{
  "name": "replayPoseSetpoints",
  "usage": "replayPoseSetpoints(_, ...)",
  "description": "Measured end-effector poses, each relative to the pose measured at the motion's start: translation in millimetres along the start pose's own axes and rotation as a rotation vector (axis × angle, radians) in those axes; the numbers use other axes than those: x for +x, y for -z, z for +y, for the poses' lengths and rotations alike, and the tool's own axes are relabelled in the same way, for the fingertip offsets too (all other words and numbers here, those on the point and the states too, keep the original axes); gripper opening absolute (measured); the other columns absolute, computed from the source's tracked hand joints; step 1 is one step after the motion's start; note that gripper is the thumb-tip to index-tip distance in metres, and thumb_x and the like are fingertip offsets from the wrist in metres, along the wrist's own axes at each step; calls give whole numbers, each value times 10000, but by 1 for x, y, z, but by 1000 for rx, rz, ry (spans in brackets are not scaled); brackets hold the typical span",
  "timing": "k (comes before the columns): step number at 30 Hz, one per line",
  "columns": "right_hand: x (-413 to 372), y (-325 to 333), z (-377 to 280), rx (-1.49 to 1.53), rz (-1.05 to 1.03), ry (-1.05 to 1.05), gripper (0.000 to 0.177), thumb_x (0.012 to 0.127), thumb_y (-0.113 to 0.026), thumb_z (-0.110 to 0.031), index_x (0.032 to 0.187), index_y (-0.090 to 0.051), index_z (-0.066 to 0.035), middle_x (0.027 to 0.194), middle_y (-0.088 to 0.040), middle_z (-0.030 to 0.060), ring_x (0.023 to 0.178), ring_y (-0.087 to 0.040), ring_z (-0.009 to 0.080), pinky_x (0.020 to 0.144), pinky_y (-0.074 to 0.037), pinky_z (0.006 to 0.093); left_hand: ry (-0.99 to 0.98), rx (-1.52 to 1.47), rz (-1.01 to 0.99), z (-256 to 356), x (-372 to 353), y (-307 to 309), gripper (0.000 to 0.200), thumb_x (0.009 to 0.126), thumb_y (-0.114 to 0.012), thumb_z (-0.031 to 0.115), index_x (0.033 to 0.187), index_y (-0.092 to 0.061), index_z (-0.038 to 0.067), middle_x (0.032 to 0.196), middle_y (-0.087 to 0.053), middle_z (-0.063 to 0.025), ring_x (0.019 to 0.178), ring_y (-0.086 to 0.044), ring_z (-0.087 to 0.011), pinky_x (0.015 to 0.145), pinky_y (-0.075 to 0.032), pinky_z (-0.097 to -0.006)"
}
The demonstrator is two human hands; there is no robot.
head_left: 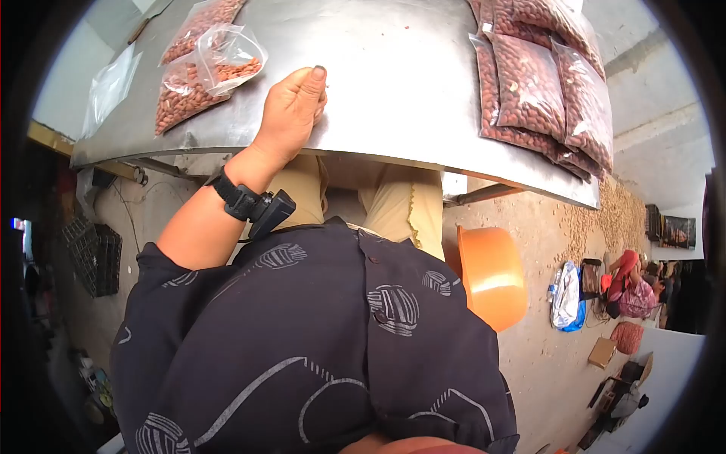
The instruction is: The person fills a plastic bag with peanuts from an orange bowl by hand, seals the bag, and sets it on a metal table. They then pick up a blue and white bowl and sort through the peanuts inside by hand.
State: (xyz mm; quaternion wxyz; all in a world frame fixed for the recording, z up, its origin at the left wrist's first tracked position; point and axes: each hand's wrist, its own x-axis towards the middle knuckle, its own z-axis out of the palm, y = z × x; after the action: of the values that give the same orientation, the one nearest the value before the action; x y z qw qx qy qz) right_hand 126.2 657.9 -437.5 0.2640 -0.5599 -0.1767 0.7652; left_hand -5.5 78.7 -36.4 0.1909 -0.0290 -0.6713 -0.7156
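My left hand [295,110] is above the near edge of the metal table [386,91], its fingers curled in and the thumb pressed on top. Whatever those fingers may hold is hidden. A black strap with a small device [253,204] is around the left wrist. Just left of the hand, an unsealed clear bag [234,60] partly filled with reddish-brown nuts leans over a fuller bag of nuts [181,98]. Behind them lies another bag of nuts [204,26]. My right hand is out of view.
Filled nut bags [529,83] are piled at the table's right end. Clear plastic bags [110,91] lie at the left edge. An orange tub [491,276] stands on the floor to my right. Farther right, a person [635,291] is near scattered tan pieces [590,219].
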Motion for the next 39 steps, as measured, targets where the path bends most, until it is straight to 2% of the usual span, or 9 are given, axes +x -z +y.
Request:
replayPoseSetpoints(9, 2, -13, -13, -146, 23, -67, 222, 848, -501, -192, 997, -563, -39, 973, -585, 92, 863, -582, 242, 727, -503, 389, 2, -7, -8, -1, -2, 4, 332, 994, -454, 335, 884, -525, 31, 600, -396, 32, 502, -314, -39, 439, -262, -209)
replayPoseSetpoints(14, 4, -34, -43, -214, -5, -16, 187, 833, -503, -165, 953, -563, -35, 924, -578, 84, 819, -578, 238, 708, -500, 398, -52, 76, -7, -2, -3, 6, 401, 994, -452, 351, 705, -442, 73, 605, -376, 39, 515, -318, -40, 460, -277, -205)
replayPoseSetpoints(21, -17, -56, -77, -368, 15, 141, 140, 811, -506, -128, 893, -563, -31, 854, -570, 73, 756, -573, 231, 680, -497, 409, -53, 60, -14, -1, -4, 8, 399, 996, -446, 345, 710, -444, 67, 602, -373, 41, 524, -315, -41, 468, -278, -208)
replayPoseSetpoints(27, -154, -94, -51, -1195, 225, 768, 238, 801, -575, -114, 909, -595, 97, 819, -651, 165, 669, -637, 328, 626, -502, 427, -95, 48, -33, -1, -5, 9, 394, 997, -444, 342, 714, -450, 68, 611, -378, 42, 536, -315, -41, 479, -279, -205)
replayPoseSetpoints(31, -82, -89, -37, -1728, 243, 1300, 232, 716, -696, -148, 817, -627, 48, 813, -647, 247, 742, -634, 425, 658, -501, 471, -81, 53, -31, 2, -5, 8, 392, 997, -446, 343, 718, -459, 67, 613, -383, 46, 542, -322, -37, 482, -285, -201)
replayPoseSetpoints(32, -51, -87, -38, -1903, 197, 1291, 356, 665, -771, -221, 872, -619, 26, 862, -646, 239, 811, -627, 419, 742, -511, 434, -79, 51, -29, 2, -5, 7, 393, 997, -446, 344, 718, -461, 67, 614, -384, 47, 544, -324, -36, 483, -287, -201)
replayPoseSetpoints(35, -125, -100, -7, -2105, 38, 1529, 480, 648, -799, -242, 991, -602, 29, 935, -639, 229, 898, -613, 403, 814, -502, 400, -110, 104, -33, 0, -6, 9, 400, 995, -445, 357, 721, -463, 67, 617, -389, 48, 548, -327, -32, 485, -294, -201)
replayPoseSetpoints(36, -113, -113, -8, -2178, -285, 1237, 491, 695, -791, -219, 1078, -588, 12, 999, -638, 193, 986, -605, 337, 865, -480, 364, -106, 86, -39, 0, -6, 9, 402, 994, -444, 362, 721, -461, 67, 618, -391, 47, 549, -328, -32, 485, -296, -201)
replayPoseSetpoints(39, -108, -145, 7, -1976, -902, 578, 385, 782, -728, -164, 1106, -589, -7, 986, -646, 141, 923, -635, 253, 797, -502, 351, -95, 57, -51, 1, -6, 9, 410, 991, -443, 379, 722, -456, 70, 621, -396, 44, 546, -327, -32, 482, -299, -201)
